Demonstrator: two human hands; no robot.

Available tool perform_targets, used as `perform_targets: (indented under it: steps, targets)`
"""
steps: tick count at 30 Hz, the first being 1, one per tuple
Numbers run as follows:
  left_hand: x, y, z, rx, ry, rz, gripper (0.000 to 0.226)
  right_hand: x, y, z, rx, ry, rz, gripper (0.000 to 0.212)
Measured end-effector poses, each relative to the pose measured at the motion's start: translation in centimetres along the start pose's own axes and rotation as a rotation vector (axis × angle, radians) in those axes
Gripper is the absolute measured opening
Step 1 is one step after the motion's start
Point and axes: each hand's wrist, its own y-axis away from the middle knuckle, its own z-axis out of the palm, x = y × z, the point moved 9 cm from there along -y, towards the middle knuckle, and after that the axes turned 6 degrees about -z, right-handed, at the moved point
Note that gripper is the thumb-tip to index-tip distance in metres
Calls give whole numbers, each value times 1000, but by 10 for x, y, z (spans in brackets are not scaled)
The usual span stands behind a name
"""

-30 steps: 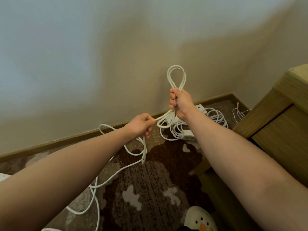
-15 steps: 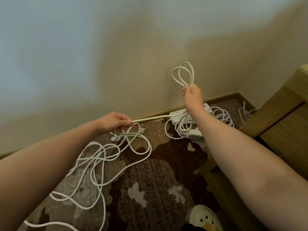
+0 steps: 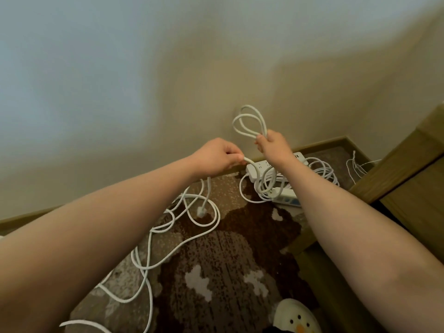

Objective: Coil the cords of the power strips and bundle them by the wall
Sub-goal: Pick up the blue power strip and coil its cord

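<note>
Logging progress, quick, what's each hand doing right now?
Left hand: closed, pinching the white cord.
Right hand: closed, holding the cord's coiled loops.

White cord (image 3: 153, 241) sprawled in loose tangled loops across the floor, plug end (image 3: 201, 211) dangling, upper turns gathered into upright loops (image 3: 249, 121), two white power strips (image 3: 269, 168) with coiled cords lying against the wall.

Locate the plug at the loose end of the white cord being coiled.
In the head view, the plug hangs just below the left hand, left of centre, over the tangled cord on the brown carpet.
</note>
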Motion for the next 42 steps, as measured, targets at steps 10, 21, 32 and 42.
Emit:
perform_targets:
  steps: [10,21,32,42]
  targets:
    - [-12,-32,25,127,73,-201,26,0,14,30,-219,-290,117,27]
    - [-22,-33,5,332,16,-342,36,5,24,36,-265,-379,261,21]
    - [-53,-11,-29,154,75,-208,27,-4,22,27,-215,-264,164,34]
    - [-42,-18,-61,528,9,-245,36,-15,30,43,-389,-96,25,32]
